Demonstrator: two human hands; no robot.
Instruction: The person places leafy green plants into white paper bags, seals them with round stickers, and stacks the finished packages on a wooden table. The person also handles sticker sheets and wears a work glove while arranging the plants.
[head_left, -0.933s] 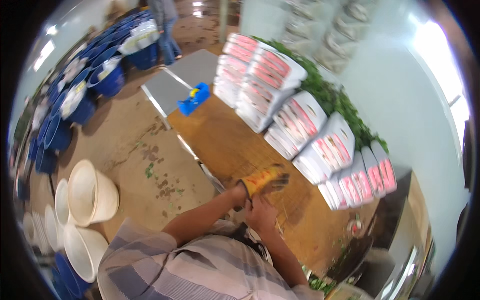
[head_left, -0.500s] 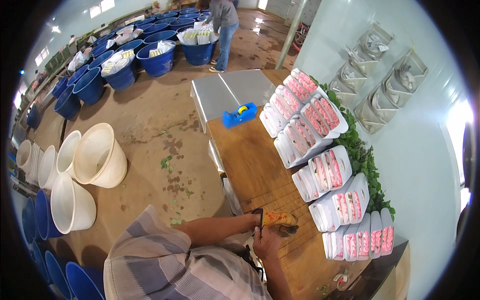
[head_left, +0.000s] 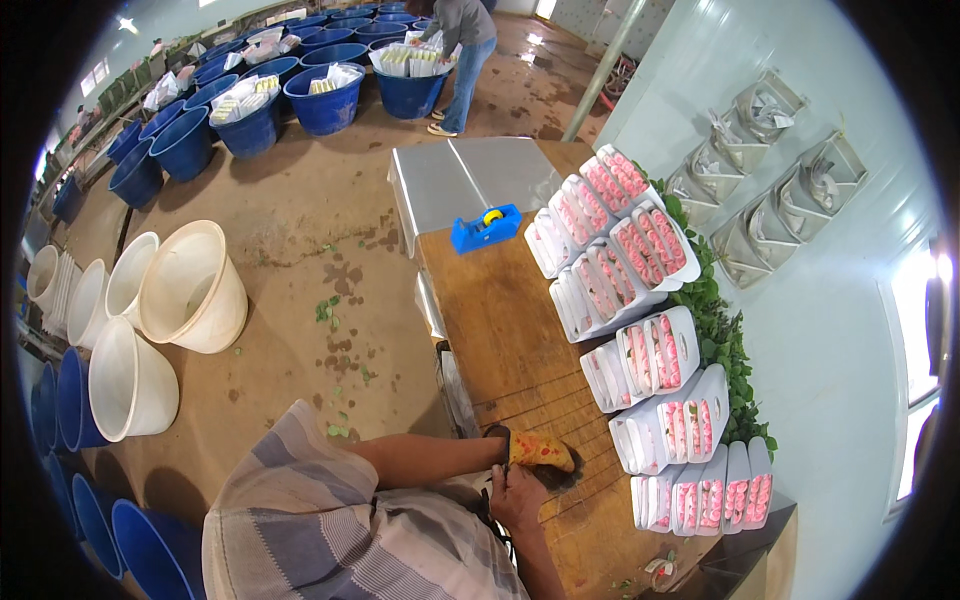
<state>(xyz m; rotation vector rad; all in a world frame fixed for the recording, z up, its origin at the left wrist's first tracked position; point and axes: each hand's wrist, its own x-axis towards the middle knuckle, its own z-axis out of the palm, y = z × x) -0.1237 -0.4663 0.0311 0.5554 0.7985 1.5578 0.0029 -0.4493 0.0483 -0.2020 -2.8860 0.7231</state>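
My left hand (head_left: 540, 452) wears a yellow work glove with red spots and dark fingertips. It hangs over the brown wooden tabletop (head_left: 490, 340), its fingers pointing right, loosely bent and holding nothing I can see. My bare right hand (head_left: 517, 497) is closed just below the left wrist, its fingertips pinching the glove's cuff. To the right of both hands, bunches of pink roses (head_left: 700, 500) in white wrapping lie stacked in a row, their green leafy stems (head_left: 722, 340) toward the wall.
A blue tape dispenser (head_left: 485, 229) stands at the table's far end, near a grey metal sheet (head_left: 480, 170). White buckets (head_left: 195, 290) and blue tubs (head_left: 160, 550) line the floor at left. Far off, a person (head_left: 465, 60) bends over a blue tub. Holders (head_left: 790, 200) hang on the wall.
Both hands have shifted slightly left and down. The gloved left fingers look more bent than before. The right hand still pinches at the glove's cuff. The far person has leaned toward the tub.
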